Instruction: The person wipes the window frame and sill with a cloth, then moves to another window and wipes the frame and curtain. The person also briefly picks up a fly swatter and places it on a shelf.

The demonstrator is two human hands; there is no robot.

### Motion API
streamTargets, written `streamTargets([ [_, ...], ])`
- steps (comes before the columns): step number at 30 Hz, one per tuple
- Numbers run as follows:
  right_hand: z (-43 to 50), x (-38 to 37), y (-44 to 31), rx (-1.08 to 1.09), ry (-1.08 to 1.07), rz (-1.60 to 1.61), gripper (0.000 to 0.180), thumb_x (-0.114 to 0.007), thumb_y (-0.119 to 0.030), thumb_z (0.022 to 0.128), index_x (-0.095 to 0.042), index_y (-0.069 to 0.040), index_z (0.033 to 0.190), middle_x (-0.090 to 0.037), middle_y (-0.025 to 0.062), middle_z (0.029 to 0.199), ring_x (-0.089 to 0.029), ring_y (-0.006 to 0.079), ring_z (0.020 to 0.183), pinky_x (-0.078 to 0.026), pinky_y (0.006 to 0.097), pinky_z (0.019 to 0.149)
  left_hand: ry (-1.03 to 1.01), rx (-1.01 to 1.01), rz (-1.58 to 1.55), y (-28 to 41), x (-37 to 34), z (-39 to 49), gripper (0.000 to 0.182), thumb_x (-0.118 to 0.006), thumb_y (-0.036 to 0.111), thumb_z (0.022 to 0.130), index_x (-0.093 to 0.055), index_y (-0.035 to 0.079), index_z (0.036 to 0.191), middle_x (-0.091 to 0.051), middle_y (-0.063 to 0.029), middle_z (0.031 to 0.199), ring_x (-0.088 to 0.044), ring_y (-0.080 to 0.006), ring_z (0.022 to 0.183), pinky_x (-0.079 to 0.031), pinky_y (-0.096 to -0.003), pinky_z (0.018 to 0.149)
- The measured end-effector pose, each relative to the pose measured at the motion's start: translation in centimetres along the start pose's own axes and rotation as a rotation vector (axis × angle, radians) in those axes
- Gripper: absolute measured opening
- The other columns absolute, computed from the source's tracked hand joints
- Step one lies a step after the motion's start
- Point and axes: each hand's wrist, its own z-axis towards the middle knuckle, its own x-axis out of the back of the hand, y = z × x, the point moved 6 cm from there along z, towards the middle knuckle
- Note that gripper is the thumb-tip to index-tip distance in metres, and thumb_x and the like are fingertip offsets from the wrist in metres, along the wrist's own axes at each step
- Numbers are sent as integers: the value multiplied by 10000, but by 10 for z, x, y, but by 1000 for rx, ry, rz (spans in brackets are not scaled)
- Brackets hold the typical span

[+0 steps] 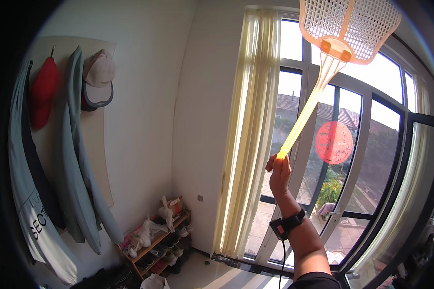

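My right hand (pixel 280 171) is raised in front of the glass doors (pixel 369 151), its fingers wrapped around the lower end of a plastic fly swatter (pixel 303 117). The swatter's yellow handle slants up to the right and forks into thin struts below a pale orange mesh head (pixel 365 32). The top of that head is cut off by the picture's upper edge. A black strap with a small box (pixel 287 225) and a cable sits on my right wrist. Behind the handle, a round red paper cutout (pixel 334 142) shows on the glass. My left hand is out of view.
A pale yellow curtain (pixel 251 133) hangs left of the doors. In the corner, a wooden shoe rack (pixel 153 251) holds shoes and plastic bags. Jackets (pixel 72 162), a red cap (pixel 44 94) and a light cap (pixel 99 72) hang on the left wall.
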Motion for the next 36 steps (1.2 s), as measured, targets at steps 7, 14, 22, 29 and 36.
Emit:
streamTargets([
  [7,52,-8,148,191,29,11,258,-384,-246,1072,-521,-53,972,-533,23,743,-500,85,611,-426,240,571,-125,152,-6,6,-55,132,341,-727,332,798,-739,3,887,-721,-136,764,-710,-208,727,-537,-368,643],
  [14,164,-8,324,361,96,140,267,-367,-238,1068,-504,-45,945,-537,32,751,-499,91,616,-417,241,577,80,34,24,222,-99,301,312,-726,312,792,-734,10,871,-715,-142,757,-705,-229,719,-535,-371,643],
  [22,449,-32,609,-754,55,-329,475,-525,-409,964,-665,35,870,-672,161,726,-675,278,643,-515,454,576,249,-252,-34,558,-87,374,280,-726,290,785,-729,18,852,-708,-148,748,-699,-253,709,-533,-375,644],
  [29,219,43,602,-198,212,-43,396,-456,-310,1049,-489,-41,761,-478,15,573,-466,91,496,-370,286,469,345,-344,26,541,-107,375,251,-725,270,779,-724,25,835,-702,-154,740,-693,-273,701,-531,-378,645],
  [36,23,43,558,-538,132,176,331,-447,-324,1059,-474,-93,824,-452,-29,630,-391,31,495,-327,195,445,235,-58,278,312,-158,260,223,-725,251,773,-719,32,818,-696,-159,733,-688,-294,692,-530,-382,645],
])
